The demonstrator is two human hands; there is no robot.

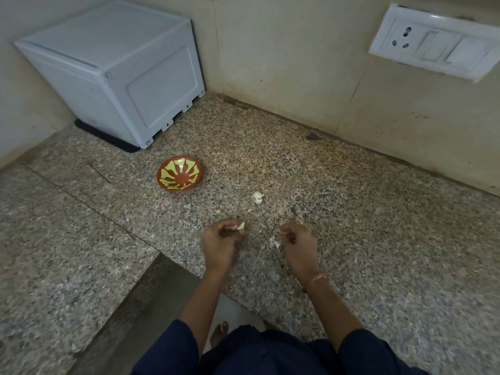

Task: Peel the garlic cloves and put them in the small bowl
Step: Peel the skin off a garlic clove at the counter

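One pale, wedge-shaped clove [241, 226] sits pinched at the fingertips of the left hand [220, 240], looking bare, so I judge this one peeled and the drop next: a reach forward and left to the small bowl [179, 173], glossy red-brown with yellow-green petals, well beyond that hand. The right hand [297, 238] curls just beside papery white skins [273, 241]; whether it grips one I cannot tell. Ahead of both hands lies a knobbly garlic cluster [257, 197] on the speckled granite counter [351, 212].
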